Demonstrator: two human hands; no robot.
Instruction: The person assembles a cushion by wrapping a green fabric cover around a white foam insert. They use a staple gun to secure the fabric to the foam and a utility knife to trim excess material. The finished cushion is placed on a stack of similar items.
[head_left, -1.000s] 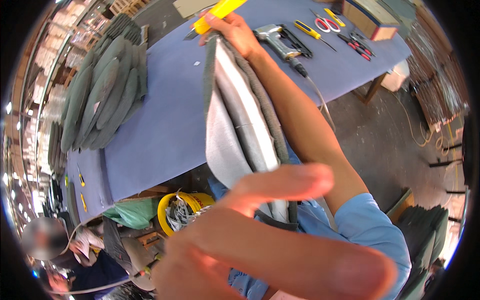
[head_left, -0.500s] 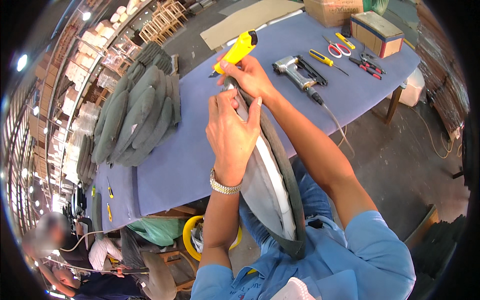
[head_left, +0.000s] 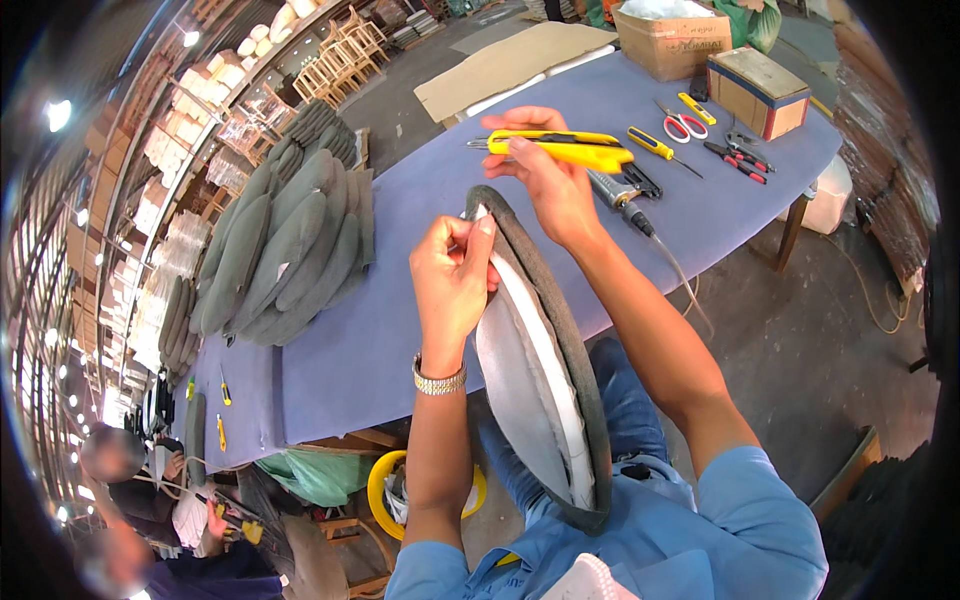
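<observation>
My left hand (head_left: 448, 285) pinches the upper edge of a long, curved cushion (head_left: 588, 400) covered in dark grey fabric, its thumb near the tip. The cushion stands on edge, its lower end against my blue shirt. A white strip (head_left: 545, 345) runs along its open underside, beside a paler grey lining (head_left: 510, 375). Above the tip, clear of the cushion, my right hand (head_left: 555, 195) is closed around a yellow and black utility knife (head_left: 600, 157). The knife lies nearly level, its metal tip to the left.
Stacked grey cushions (head_left: 290, 240) stand on the blue-topped table (head_left: 390, 330) at left. An air stapler (head_left: 625, 195) with a hose, a screwdriver (head_left: 652, 143), scissors (head_left: 684, 126), pliers (head_left: 735, 160) and a box (head_left: 757, 92) lie at far right. Co-workers sit at lower left.
My right hand has lifted away from the cushion tip, up and to the right, turning the knife level. My left hand still pinches the cushion's edge, its fingers slightly lower.
</observation>
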